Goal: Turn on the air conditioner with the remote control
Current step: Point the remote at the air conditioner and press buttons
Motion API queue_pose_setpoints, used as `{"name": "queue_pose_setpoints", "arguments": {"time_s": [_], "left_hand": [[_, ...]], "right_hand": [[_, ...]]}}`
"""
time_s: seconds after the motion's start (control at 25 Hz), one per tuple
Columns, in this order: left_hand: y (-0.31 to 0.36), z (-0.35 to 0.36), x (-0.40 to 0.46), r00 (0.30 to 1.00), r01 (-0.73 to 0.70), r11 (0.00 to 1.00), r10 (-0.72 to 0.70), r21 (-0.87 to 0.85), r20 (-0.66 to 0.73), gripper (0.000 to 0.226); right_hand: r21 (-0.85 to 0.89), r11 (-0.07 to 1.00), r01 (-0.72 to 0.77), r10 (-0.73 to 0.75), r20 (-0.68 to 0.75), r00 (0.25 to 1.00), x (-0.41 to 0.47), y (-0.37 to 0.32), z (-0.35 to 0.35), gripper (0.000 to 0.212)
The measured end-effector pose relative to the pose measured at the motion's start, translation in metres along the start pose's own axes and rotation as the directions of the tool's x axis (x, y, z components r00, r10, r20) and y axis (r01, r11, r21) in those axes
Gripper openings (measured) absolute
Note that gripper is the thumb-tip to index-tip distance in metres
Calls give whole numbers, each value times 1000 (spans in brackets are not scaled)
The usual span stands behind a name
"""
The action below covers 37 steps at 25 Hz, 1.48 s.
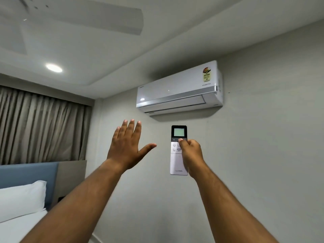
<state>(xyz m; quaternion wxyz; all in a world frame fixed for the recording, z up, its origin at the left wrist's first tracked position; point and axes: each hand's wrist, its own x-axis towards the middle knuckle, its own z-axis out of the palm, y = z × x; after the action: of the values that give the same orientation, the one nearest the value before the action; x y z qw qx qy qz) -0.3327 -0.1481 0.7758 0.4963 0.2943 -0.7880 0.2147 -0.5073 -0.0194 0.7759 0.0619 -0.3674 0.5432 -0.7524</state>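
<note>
Both arms raised toward the wall.
Right hand (pixel 190 152) clamped on slim white remote control with dark screen (pixel 178 149), thumb on buttons; left hand (pixel 125 148) empty, fingers spread apart; beyond fingertips, white wall-mounted air conditioner (pixel 178 88).

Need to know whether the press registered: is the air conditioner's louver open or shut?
Shut, apparently: the flap along the bottom of the air conditioner lies flush with the casing, no gap showing. The remote control screen looks blank.

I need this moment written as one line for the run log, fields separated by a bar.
right hand: holds remote control, thumb on top button row | left hand: open, empty, raised | air conditioner: flap looks closed | remote screen: blank
</note>
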Motion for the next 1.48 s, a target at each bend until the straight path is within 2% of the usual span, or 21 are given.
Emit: {"name": "queue_pose_setpoints", "arguments": {"time_s": [0.52,0.84,1.48], "left_hand": [[34,2,22,988,-97,994,103,55,-112,104],[38,4,25,987,-103,993,110,65,-120,104],[42,4,23,987,-111,993,116,49,-111,107]], "right_hand": [[-46,994,101,-107,-155,982,19,-23,-31,20],[-40,983,182,-186,-145,972,18,-26,-31,25],[-31,989,146,-149,-137,979,16,-24,-38,26]]}}
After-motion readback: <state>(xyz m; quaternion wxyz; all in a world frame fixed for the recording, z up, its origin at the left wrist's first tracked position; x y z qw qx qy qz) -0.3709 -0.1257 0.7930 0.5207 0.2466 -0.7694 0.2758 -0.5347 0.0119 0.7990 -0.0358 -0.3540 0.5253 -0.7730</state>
